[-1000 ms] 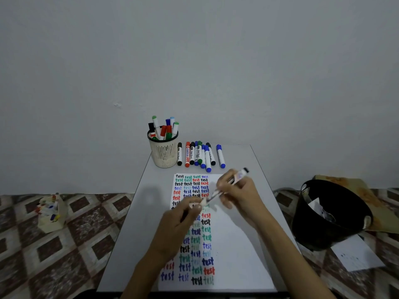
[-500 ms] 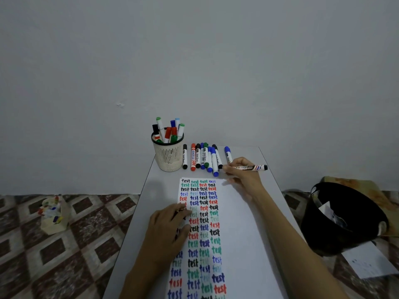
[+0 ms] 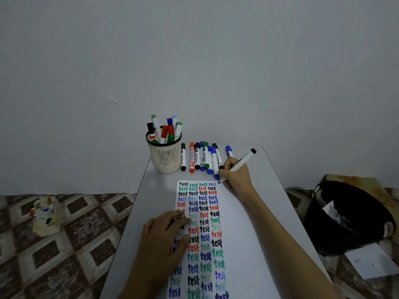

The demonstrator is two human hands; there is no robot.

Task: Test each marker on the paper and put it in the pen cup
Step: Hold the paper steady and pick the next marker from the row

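Now right hand (image 3: 235,176) has fingers clenched low on the black marker (image 3: 243,161), tip down at the paper's (image 3: 237,244) top edge, right of the "test" columns, rear end tilted up-right. Left hand (image 3: 164,240) lies flat on the paper, fingers relaxed.

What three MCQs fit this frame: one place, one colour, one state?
1. Where does the cup stand?
A) left of the marker row
B) on the floor
C) at the near edge

2. What colour is the raised end of the held marker?
A) red
B) black
C) green

3. What is the right hand doing?
A) lying flat
B) gripping the marker, tip down at the top of the paper
C) reaching into the cup

Key:
1 A, it sits at the far left of the table, beside the row.
2 B, the end nearest the wall is black.
3 B, the fingers curl round the barrel.
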